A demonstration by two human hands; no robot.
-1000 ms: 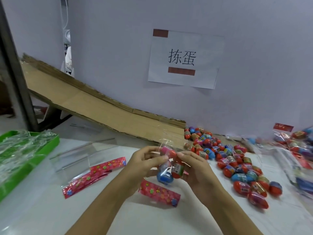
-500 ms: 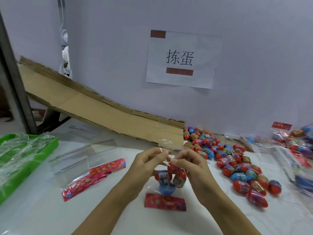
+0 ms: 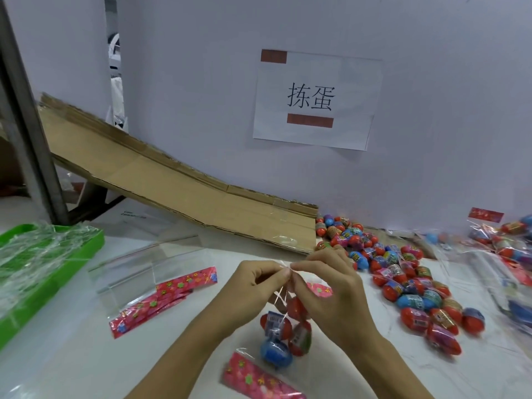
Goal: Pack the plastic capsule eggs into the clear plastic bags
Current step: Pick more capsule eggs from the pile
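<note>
Both hands pinched the mouth of a clear bag of capsule eggs.
The left hand (image 3: 259, 279) and right hand (image 3: 325, 286) held the clear bag (image 3: 283, 326) above the table (image 3: 86, 355); its red header card (image 3: 259, 380) lay nearest, and farther right lay the loose capsule eggs (image 3: 403, 283).

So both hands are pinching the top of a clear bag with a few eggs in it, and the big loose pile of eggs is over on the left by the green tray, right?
Not quite. The head view shows the loose pile of eggs on the right, below the cardboard ramp, not by the green tray, which is on the left. The rest holds: the left hand and right hand pinch the top of the clear bag holding a few eggs.
</note>
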